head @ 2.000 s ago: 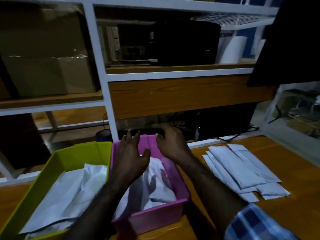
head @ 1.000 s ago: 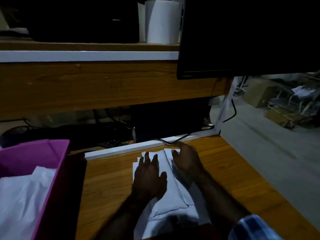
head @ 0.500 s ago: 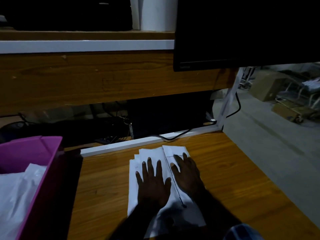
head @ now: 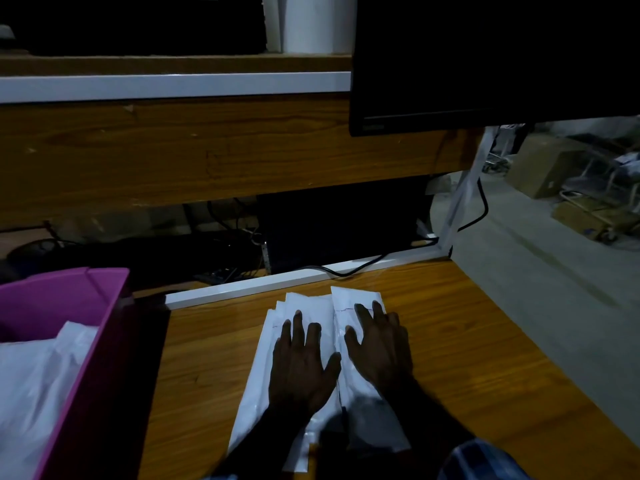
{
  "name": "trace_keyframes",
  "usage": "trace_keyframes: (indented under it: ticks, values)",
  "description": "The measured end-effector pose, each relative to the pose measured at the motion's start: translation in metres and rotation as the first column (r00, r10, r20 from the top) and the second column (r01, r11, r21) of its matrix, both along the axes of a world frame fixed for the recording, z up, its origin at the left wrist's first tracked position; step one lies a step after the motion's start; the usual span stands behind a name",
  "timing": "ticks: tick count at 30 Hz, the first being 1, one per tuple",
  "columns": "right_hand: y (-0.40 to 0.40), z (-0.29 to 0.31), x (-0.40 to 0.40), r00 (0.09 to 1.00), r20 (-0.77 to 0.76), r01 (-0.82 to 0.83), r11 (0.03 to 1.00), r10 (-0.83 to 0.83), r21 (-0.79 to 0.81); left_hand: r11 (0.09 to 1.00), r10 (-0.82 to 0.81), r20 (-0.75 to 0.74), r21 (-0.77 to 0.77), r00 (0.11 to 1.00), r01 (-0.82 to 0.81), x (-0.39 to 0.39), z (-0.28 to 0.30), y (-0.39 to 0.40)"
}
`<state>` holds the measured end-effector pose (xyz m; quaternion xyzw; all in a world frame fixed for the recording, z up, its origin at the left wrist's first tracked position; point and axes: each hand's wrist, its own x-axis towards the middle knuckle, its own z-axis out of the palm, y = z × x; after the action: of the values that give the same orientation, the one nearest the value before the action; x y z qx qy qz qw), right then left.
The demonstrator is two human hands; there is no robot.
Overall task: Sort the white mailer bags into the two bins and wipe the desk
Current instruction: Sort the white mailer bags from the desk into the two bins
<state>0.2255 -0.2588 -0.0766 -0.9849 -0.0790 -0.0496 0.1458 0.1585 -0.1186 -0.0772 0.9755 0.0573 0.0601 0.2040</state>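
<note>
Fingers of both the left hand (head: 301, 362) and right hand (head: 379, 351) now lie flat, gripping nothing, on the squared-up mailer bags (head: 311, 306); pink bin (head: 86, 327) waits at nine o'clock.

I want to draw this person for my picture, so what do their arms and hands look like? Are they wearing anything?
Both hands are bare: the left hand and the right hand show no gloves, and no rings or watch can be made out in the dim light. The forearms look bare too. At the bottom edge a blue and white checked sleeve shows on the right arm. The left arm's sleeve is barely in view.
</note>
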Motion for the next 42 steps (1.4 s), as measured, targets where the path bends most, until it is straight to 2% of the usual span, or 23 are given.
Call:
trace_keyframes:
  ticks: [2, 5, 10, 18, 23, 32, 42]
  values:
    - [0.000, -0.008, 0.000, 0.999, -0.033, -0.017, 1.000, 0.017, 0.003, 1.000, 0.007, 0.057, -0.021, 0.998, -0.006, -0.001, -0.009, 0.002]
    - [-0.001, -0.023, -0.001, 0.997, -0.050, -0.055, 0.994, 0.060, 0.098, 1.000, 0.009, 0.121, -0.007, 0.993, -0.008, -0.003, -0.012, 0.002]
    - [-0.003, -0.022, -0.001, 0.994, -0.068, -0.074, 0.984, 0.086, 0.161, 0.999, -0.010, 0.120, 0.031, 0.993, 0.006, -0.003, -0.011, 0.001]
    - [-0.007, -0.005, -0.001, 0.998, 0.050, -0.039, 0.959, 0.026, 0.281, 1.000, 0.009, 0.178, -0.002, 0.984, -0.009, 0.000, 0.008, -0.006]
    - [-0.005, 0.012, 0.003, 0.966, 0.259, -0.081, 0.956, 0.005, 0.282, 1.000, 0.010, 0.266, 0.009, 0.964, -0.013, 0.004, 0.034, -0.004]
    - [0.026, 0.067, -0.003, 0.935, 0.353, -0.165, 0.912, 0.024, 0.375, 1.000, 0.003, 0.385, 0.001, 0.923, -0.004, -0.008, 0.085, 0.029]
    - [0.093, 0.107, -0.028, 0.920, 0.391, -0.240, 0.839, 0.035, 0.489, 0.990, 0.138, 0.470, -0.094, 0.872, -0.107, -0.048, 0.138, 0.099]
